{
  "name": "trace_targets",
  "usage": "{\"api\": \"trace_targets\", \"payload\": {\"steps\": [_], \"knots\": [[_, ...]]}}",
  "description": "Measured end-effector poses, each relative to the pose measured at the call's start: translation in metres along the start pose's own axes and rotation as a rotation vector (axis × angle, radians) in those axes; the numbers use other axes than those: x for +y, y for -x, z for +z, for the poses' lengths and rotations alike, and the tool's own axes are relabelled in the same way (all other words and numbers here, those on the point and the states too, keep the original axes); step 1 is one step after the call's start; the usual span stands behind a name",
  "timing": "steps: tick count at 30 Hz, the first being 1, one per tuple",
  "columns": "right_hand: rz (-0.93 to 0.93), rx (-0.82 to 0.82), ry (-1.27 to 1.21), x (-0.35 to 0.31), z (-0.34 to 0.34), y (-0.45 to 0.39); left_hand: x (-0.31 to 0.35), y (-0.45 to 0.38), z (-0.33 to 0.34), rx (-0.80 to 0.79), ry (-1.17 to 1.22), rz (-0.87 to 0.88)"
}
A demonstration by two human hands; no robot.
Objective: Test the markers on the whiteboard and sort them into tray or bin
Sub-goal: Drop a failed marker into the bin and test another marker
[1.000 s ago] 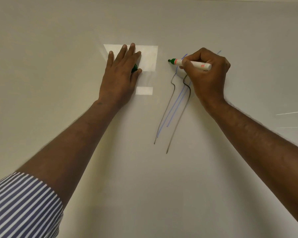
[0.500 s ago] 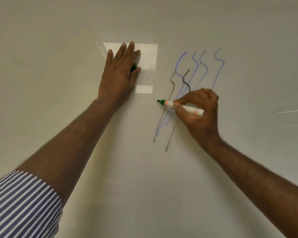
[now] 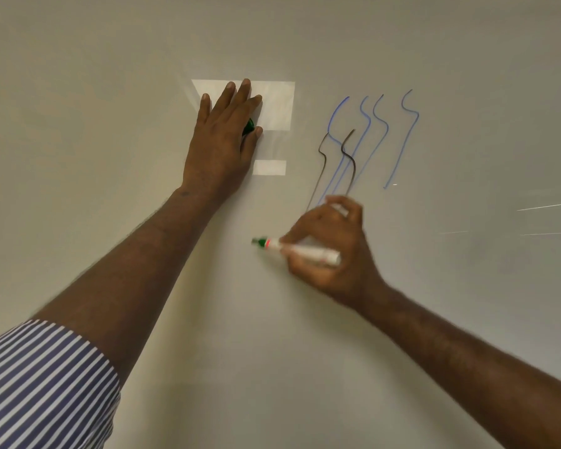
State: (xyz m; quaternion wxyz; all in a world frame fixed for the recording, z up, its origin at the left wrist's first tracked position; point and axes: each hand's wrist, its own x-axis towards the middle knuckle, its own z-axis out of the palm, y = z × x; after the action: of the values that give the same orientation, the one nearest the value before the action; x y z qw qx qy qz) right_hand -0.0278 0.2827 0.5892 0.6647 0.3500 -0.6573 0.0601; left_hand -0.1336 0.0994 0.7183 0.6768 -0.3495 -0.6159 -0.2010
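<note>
My right hand [image 3: 336,270] grips a white marker [image 3: 308,252] with a green tip pointing left, at or just off the whiteboard [image 3: 110,92]; motion blur hides any contact. Blue and dark wavy test lines [image 3: 399,150] run above that hand. No green line shows on the board. My left hand [image 3: 219,147] lies flat on the board with straight fingers, and its thumb pinches a green cap [image 3: 248,126] against the index finger.
Bright rectangular light patches [image 3: 277,105] sit on the board by my left hand. Thin light streaks [image 3: 548,205] cross the far right. A striped sleeve [image 3: 42,384] covers my left upper arm. Neither tray nor bin is in view.
My right hand has dragged the marker down the board from beside the wavy lines' tops to below them. The left hand stayed put with the cap.
</note>
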Motion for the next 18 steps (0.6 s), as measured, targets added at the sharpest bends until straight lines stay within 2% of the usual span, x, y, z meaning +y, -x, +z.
{"api": "trace_targets", "payload": {"steps": [4,7,10,18], "knots": [[0.146,0.276,0.023,0.027,-0.038,-0.054,0.0,0.001,0.001,0.006,0.009,0.0],[0.306,0.371,-0.128,0.045,-0.061,-0.086,0.0,0.001,0.001,0.005,0.005,-0.002],[0.367,0.373,-0.096,0.057,-0.07,-0.101,0.0,0.001,0.001,0.006,0.005,-0.002],[0.367,0.355,0.008,0.068,-0.061,-0.114,-0.001,0.001,0.001,0.011,-0.004,-0.004]]}}
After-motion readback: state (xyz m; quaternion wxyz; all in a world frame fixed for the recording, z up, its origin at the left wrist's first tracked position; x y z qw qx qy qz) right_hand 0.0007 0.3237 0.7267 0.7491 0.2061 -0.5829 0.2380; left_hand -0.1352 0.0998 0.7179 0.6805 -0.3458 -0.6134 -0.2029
